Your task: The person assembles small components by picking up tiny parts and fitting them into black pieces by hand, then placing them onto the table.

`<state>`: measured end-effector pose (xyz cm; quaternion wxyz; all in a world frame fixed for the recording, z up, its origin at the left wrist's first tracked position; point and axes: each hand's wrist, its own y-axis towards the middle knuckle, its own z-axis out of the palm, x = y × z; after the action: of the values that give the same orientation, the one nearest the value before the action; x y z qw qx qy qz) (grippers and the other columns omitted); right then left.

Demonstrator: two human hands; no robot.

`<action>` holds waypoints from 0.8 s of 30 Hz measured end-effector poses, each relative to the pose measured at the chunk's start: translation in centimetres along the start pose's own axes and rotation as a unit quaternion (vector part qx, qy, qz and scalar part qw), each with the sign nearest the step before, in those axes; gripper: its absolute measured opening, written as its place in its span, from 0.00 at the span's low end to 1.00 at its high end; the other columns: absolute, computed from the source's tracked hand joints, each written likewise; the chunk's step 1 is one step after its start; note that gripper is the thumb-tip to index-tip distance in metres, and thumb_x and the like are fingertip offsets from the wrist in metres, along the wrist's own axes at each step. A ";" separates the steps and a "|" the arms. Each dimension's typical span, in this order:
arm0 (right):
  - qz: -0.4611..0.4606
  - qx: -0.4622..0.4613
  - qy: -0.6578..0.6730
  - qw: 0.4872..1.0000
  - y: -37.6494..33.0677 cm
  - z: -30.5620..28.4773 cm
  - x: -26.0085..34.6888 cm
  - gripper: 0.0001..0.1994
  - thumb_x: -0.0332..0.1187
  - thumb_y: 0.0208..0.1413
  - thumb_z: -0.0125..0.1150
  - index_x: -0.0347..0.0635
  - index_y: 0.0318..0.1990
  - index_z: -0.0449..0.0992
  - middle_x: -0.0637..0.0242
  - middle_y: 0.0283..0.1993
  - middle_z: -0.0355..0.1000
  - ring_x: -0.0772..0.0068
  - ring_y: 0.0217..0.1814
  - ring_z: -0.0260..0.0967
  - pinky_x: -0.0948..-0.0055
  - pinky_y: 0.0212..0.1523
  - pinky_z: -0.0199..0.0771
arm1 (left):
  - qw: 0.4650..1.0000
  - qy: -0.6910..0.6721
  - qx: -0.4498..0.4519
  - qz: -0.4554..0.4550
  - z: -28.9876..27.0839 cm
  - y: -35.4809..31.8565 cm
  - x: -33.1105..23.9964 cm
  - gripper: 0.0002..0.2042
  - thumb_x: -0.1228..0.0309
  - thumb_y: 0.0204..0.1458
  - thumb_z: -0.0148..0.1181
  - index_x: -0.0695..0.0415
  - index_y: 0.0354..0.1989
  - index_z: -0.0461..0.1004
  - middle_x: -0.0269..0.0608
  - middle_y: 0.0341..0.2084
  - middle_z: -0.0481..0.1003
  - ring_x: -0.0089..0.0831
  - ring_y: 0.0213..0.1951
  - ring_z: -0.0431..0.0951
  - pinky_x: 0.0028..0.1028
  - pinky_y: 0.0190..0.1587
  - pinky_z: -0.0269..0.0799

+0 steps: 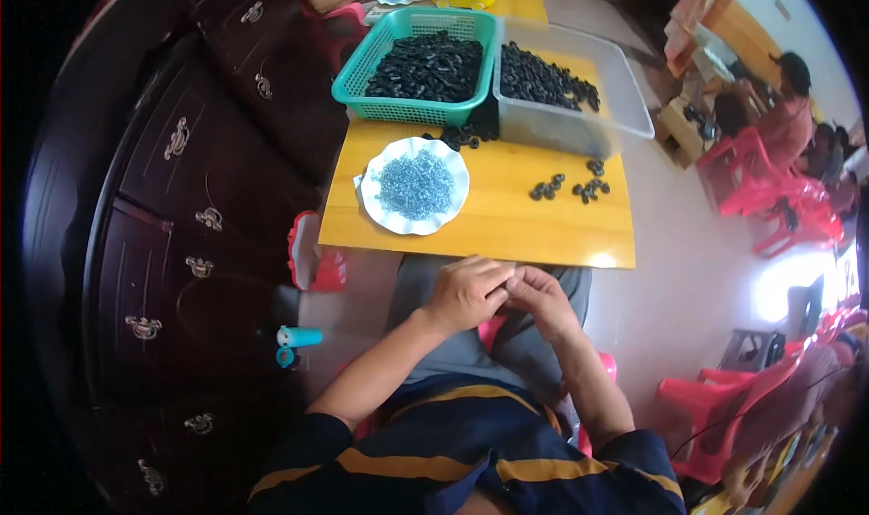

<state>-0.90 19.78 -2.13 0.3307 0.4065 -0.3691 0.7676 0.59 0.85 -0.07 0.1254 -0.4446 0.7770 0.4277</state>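
Note:
Over my lap, just off the table's near edge, my left hand (469,292) and my right hand (542,300) meet with fingertips pinched together. Whatever they hold is hidden by the fingers. Closest to them on the yellow table (507,230) is a white scalloped plate (373,209) heaped with tiny shiny blue-grey metal pieces (416,185), too small to name. To the right on the tabletop lie several small round black parts (590,190) in loose clusters.
Behind the plate stand a green plastic basket (398,109) and a clear plastic bin (579,128), both holding black parts. Dark wooden drawers (176,144) line the left. A turquoise bottle (300,336) is below. Other people sit on pink chairs (769,185) at right.

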 end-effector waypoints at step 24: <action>-0.226 0.027 -0.154 0.962 21.5 6.4 15.3 0.05 0.28 0.56 0.61 0.38 0.38 0.78 0.67 0.30 0.76 0.80 0.27 0.69 0.80 0.27 0.65 | 0.991 0.025 0.015 -0.133 -2.1 -0.6 1.4 0.13 0.70 0.50 0.64 0.59 0.44 0.78 0.47 0.30 0.79 0.47 0.35 0.81 0.41 0.37 0.76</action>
<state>-22.71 6.70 7.25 0.4235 0.6013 -0.2931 0.6108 0.61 -1.78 0.09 0.1688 -0.5522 0.7204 0.3841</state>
